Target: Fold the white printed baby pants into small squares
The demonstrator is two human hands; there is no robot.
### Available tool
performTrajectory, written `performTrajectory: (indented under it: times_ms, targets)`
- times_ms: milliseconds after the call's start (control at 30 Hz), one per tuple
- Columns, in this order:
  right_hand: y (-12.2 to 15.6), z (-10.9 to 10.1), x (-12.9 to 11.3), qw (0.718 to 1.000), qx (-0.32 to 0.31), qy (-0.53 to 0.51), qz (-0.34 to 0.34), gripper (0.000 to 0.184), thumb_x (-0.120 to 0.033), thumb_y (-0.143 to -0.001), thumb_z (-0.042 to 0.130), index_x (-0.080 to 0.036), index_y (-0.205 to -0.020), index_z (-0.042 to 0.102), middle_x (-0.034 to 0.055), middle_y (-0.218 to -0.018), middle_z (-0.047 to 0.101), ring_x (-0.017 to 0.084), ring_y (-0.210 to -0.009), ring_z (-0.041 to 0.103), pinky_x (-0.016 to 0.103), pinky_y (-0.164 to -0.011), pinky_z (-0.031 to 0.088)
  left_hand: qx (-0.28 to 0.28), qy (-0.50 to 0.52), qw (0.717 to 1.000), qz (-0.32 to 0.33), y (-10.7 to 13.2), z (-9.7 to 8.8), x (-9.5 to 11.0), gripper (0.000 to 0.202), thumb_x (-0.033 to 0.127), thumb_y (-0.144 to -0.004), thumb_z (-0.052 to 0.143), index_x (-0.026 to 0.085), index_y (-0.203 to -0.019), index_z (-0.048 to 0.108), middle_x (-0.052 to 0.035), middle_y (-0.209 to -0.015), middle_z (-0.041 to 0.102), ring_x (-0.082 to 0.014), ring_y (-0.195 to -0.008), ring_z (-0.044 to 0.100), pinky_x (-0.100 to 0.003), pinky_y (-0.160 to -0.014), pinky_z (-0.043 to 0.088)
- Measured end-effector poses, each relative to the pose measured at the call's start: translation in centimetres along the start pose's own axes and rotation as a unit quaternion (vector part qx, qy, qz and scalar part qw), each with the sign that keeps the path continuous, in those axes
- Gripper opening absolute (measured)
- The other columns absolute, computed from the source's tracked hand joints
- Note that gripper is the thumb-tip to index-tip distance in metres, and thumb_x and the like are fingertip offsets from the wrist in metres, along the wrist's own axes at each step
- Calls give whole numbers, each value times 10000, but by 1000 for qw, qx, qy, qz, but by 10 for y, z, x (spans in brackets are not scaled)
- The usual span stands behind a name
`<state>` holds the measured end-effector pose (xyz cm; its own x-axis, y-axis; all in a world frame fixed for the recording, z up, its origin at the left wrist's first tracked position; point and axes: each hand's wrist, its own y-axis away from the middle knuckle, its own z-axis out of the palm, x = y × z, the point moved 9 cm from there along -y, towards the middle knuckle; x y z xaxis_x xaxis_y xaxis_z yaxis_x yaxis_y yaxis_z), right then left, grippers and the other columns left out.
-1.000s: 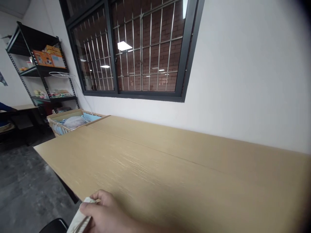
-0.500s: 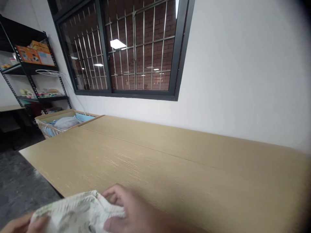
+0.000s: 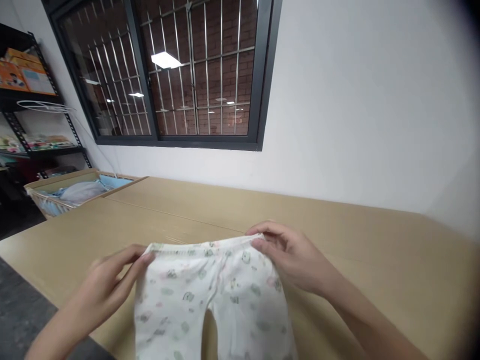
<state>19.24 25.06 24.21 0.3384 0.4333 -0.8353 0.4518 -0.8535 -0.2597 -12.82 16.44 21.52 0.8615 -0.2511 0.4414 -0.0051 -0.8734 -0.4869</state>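
White cotton with small green and pink prints, pinched at both ends of the waistband (image 3: 202,247): left hand (image 3: 108,280) with fingers long and nearly straight, tips closed on the left corner; right hand (image 3: 290,257) curled, thumb and forefinger nipping the right corner. Between the two, small trousers (image 3: 176,305), drawn out flat across their width, one hand at each end, neither nearer than the other. Waistband crosswise, left to right, just this side of the seam (image 3: 187,220) in the desk (image 3: 375,250). Long axis of the trousers at right angles to that, from the waistband on the far side down toward the near edge and the body, both legs side by side with a gap between, cuffs out of view below. Impossible to tell whether lying on the wood or raised just above it. Placed toward the near left corner of the desk, well apart from the far edge and the right end. Further out, beyond the far left corner, an open cardboard box (image 3: 56,178) with pale blue and grey cloth inside; behind it a black metal shelf (image 3: 22,95) with orange cartons. Along the far edge a white wall (image 3: 356,100) with a dark-framed barred window (image 3: 180,75), brick behind the bars, ceiling lights mirrored in the glass. Dark floor (image 3: 18,310) off the left edge
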Motion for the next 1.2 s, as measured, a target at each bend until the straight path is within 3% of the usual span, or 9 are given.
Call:
performTrajectory:
  times_ms: [167, 300, 400, 567, 800, 900, 1033, 1100, 1200]
  targets:
    - [-43, -10, 70, 992, 37, 119, -4, 261, -349, -947, 515, -211, -1016, 726, 88, -1067, 710, 250, -962, 637, 362, -832, 505, -98, 34, 995, -9, -67, 90, -16, 422, 529, -999, 353, 234, -811, 587, 16, -768, 637, -169, -721, 577, -269, -691, 425]
    - [-74, -4, 140, 976, 62, 208, 3, 232, -244, -963, 468, -196, -988, 694, 98, -1094, 687, 245, -1015, 615, 350, -898, 472, -167, 28, 985, -28, -94, 169, -45, 372, 501, -964, 416, 219, -760, 549, 9, -740, 605, -176, -700, 556, -286, -656, 401]
    - [-94, 3, 183, 968, 57, 244, 15, 235, -191, -971, 441, -182, -985, 676, 105, -1109, 676, 235, -1044, 608, 324, -911, 460, -174, 12, 983, -51, -112, 211, -66, 257, 414, -951, 494, 208, -830, 589, 5, -780, 648, -167, -713, 587, -277, -651, 412]
    - [-120, 12, 226, 959, 47, 278, 17, 235, -118, -955, 443, -157, -986, 672, 101, -1093, 679, 213, -1078, 593, 289, -937, 430, -151, -40, 984, -84, -142, 246, -88, 217, 354, -996, 532, 167, -990, 643, -42, -960, 690, -188, -907, 649, -358, -838, 504]
    - [-136, 20, 247, 940, 38, 339, 14, 276, -153, -1003, 428, -166, -1042, 702, 98, -1070, 672, 207, -1046, 584, 292, -932, 389, -151, -96, 977, -118, -163, 262, -92, 278, 407, -973, 607, 158, -1092, 643, -62, -1101, 667, -207, -999, 650, -432, -902, 545]
    - [-136, 21, 250, 930, 37, 365, 14, 318, -173, -1026, 400, -182, -1049, 717, 97, -1052, 661, 212, -1029, 578, 302, -914, 380, -134, -115, 978, -113, -164, 255, -70, 289, 375, -974, 593, 158, -1165, 609, -89, -1210, 624, -247, -1124, 599, -484, -989, 486]
    - [-136, 20, 253, 919, 43, 392, 14, 309, -221, -1045, 398, -184, -1125, 695, 101, -1098, 653, 220, -1063, 573, 309, -931, 367, -152, -104, 982, -42, -141, 250, 8, 255, 219, -971, 474, 112, -1180, 574, -191, -1257, 594, -294, -1230, 528, -448, -1052, 398]
    - [-135, 19, 254, 911, 51, 408, 17, 317, -249, -1055, 384, -167, -1181, 664, 121, -1142, 644, 237, -1090, 566, 329, -946, 360, -197, -74, 978, 7, -110, 254, 59, 222, 263, -963, 461, 161, -1095, 607, -146, -1120, 669, -274, -1083, 618, -407, -949, 460]
    - [-132, 18, 253, 898, 60, 435, 19, 366, -281, -1073, 327, -142, -1196, 643, 155, -1152, 634, 264, -1084, 560, 367, -954, 354, -291, -18, 953, 76, -43, 276, 125, 335, 540, -912, 513, 239, -901, 660, -89, -849, 717, -274, -775, 684, -410, -709, 521]
